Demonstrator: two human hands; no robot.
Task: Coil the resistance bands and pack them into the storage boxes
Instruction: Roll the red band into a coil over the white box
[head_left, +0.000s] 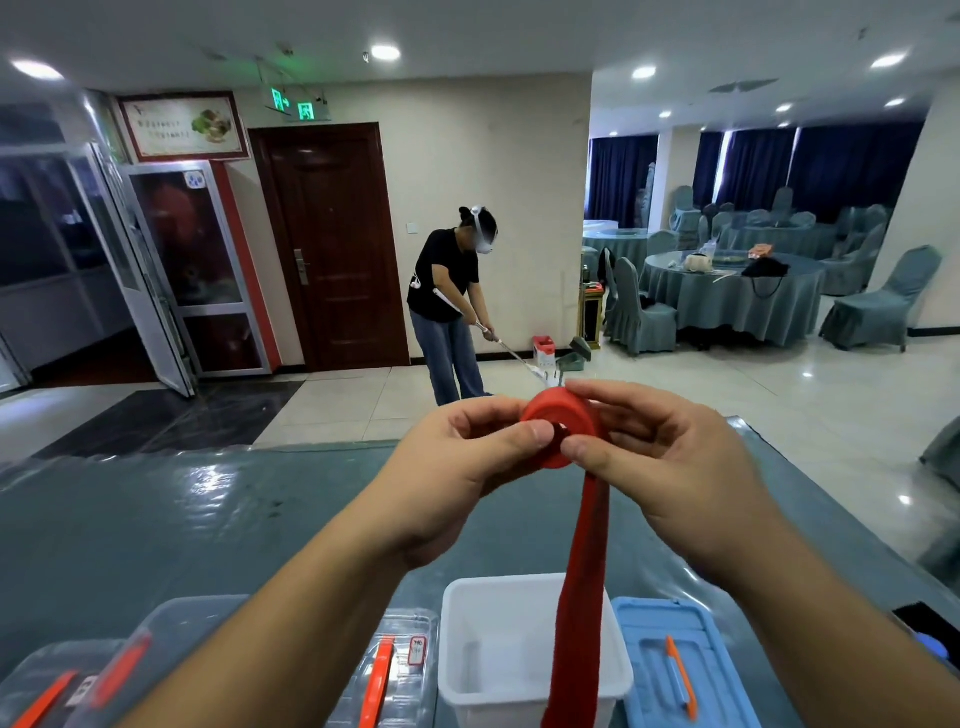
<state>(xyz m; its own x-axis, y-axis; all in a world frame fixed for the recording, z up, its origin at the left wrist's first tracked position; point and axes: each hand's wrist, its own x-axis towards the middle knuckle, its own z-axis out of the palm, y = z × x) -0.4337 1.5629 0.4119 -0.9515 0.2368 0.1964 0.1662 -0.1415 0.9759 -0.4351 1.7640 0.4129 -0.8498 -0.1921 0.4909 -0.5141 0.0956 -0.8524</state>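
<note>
The red band's (582, 561) loose tail runs off the bottom edge below the right hand (670, 467); its end is unseen.

The resistance band (582, 545) is plain red, both its coiled part at mid-frame and the strip hanging toward the lower edge. Below it, the open storage box (467, 649) is white. To its right lies a light blue lid (654, 623) with an orange handle (681, 675). The clear boxes (171, 623) at lower left carry orange-red latches (378, 680). The counter (182, 519) has a glossy grey-teal cover. In the background, the door (332, 244) is dark reddish brown, the curtains (841, 166) at upper right are navy, and the round table's cloth (727, 306) is muted blue-grey.
</note>
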